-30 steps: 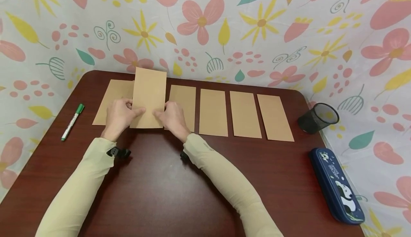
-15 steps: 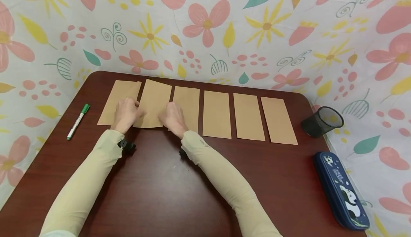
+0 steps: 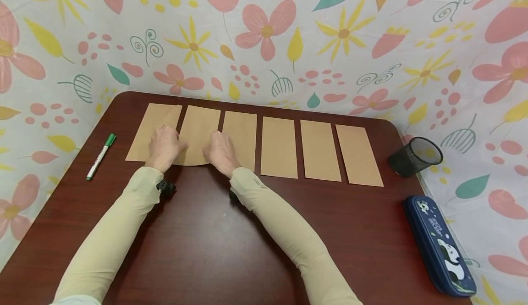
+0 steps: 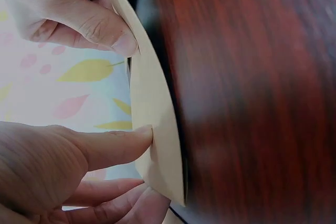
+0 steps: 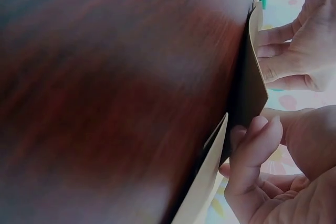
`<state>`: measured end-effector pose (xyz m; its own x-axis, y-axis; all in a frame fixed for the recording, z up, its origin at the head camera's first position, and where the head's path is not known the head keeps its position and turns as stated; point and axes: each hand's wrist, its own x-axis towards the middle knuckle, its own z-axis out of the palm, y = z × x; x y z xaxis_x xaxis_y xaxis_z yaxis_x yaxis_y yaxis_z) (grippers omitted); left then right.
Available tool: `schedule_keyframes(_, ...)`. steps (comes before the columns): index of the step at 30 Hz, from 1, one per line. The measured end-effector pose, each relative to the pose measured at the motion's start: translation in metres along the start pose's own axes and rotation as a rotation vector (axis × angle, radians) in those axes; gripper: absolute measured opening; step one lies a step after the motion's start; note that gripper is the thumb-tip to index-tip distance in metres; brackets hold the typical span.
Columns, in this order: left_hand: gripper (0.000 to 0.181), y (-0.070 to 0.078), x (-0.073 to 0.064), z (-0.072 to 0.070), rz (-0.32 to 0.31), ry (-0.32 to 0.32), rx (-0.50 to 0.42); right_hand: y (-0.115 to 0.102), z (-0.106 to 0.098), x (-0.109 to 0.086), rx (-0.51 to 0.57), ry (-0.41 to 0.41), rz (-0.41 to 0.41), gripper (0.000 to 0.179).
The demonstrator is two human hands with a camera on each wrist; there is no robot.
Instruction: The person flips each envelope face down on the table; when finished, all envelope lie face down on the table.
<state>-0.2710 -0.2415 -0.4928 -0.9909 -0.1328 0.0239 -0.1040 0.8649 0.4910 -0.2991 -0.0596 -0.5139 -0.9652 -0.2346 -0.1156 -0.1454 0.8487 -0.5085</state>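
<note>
A row of brown kraft paper rectangles lies along the far part of the table. Both hands are at the second kraft paper rectangle from the left. My left hand pinches its left side near the front edge, thumb on the upper face, as the left wrist view shows. On the opposite side my right hand pinches it, with fingers curled at its underside. The front edge bows slightly off the table; the far end looks flat. Left of it lies another rectangle, partly covered by my left hand; a third lies to the right.
Further right lie more paper rectangles. A green-capped marker is at the table's left. At the right edge are a black mesh pen cup and a navy panda pencil case. A flowered cloth hangs behind the table.
The second paper rectangle came down from a raised, tilted pose into the row between its neighbours. Both hands moved down with it and keep hold near its front edge. The view shifted slightly.
</note>
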Motion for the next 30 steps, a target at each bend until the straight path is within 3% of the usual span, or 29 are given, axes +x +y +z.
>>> schedule_keyframes(4,0.043,0.011,-0.008,-0.010,0.017,-0.019,0.004,0.001,0.000,0.000,0.006,-0.017,-0.009,0.032)
schedule_keyframes(10,0.047,0.010,-0.008,-0.008,0.028,0.032,0.014,0.002,0.001,0.001,-0.015,-0.019,-0.023,0.032)
schedule_keyframes(15,0.046,-0.018,0.013,0.016,0.032,0.055,0.037,0.003,0.002,0.003,-0.047,-0.019,-0.016,0.029)
schedule_keyframes(17,0.046,-0.018,0.012,0.016,0.035,0.046,0.037,0.004,0.002,0.003,-0.052,-0.018,-0.006,0.028)
schedule_keyframes(19,0.047,-0.014,0.009,0.011,0.028,0.030,0.032,0.004,0.003,0.004,-0.054,-0.021,0.002,0.027)
schedule_keyframes(25,0.045,0.022,-0.022,-0.023,0.002,0.003,0.014,0.004,0.005,0.006,-0.056,-0.032,-0.027,0.025)
schedule_keyframes(30,0.042,0.027,-0.026,-0.027,0.019,0.030,0.014,0.007,0.000,0.005,-0.005,-0.027,-0.043,0.040)
